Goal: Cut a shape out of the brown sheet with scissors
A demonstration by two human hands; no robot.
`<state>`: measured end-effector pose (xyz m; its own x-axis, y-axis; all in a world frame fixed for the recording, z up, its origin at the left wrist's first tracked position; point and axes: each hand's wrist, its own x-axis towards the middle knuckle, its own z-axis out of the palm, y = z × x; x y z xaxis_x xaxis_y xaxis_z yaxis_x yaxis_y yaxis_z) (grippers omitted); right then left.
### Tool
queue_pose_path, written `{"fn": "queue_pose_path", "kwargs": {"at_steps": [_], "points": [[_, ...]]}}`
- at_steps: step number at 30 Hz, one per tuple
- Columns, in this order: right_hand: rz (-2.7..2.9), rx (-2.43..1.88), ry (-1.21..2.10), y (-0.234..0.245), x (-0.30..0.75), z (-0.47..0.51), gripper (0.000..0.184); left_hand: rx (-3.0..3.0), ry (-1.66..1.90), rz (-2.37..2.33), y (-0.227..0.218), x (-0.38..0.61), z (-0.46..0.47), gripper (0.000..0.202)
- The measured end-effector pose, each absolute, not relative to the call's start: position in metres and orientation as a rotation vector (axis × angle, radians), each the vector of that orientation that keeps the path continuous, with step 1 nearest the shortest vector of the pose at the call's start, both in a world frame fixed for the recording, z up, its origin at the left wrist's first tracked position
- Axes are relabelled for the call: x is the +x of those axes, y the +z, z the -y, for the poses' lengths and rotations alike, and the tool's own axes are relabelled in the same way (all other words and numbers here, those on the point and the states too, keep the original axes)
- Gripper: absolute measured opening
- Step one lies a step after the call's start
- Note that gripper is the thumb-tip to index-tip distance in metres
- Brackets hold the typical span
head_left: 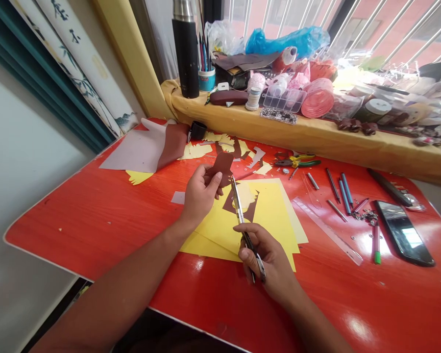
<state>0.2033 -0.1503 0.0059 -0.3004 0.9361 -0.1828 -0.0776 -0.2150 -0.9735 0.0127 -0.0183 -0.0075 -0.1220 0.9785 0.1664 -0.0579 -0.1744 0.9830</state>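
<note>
Between the thumb and fingers of my left hand (202, 192) is a piece of brown paper (223, 163), raised above the table. My right hand (266, 255) grips a pair of scissors (238, 203) by the handles. The blades point away from me, and their tips are at the lower right edge of the brown piece; I cannot tell whether they touch it. Below lie yellow paper sheets (213, 235), partly hidden by my hands. On them rests a dark brown cut-out (250, 212) with a pale yellow paper piece (244, 196) over it.
Paper scraps (226, 142) lie along the back of the red table (132, 235), with folded brown paper (139, 147) at left. Pliers (297, 161), a clear ruler (327, 230), pens (345, 191) and a phone (404, 233) lie at right. Craft supplies crowd the sill (224, 115).
</note>
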Motion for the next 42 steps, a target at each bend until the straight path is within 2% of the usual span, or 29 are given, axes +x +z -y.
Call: {"fn": "queue_pose_path", "kwargs": {"at_steps": [42], "points": [[1.236, -1.133, 1.624, 0.0076, 0.2047, 0.15, 0.042, 1.217, 1.433, -1.149, -0.0074, 0.0189, 0.0226, 0.026]]}}
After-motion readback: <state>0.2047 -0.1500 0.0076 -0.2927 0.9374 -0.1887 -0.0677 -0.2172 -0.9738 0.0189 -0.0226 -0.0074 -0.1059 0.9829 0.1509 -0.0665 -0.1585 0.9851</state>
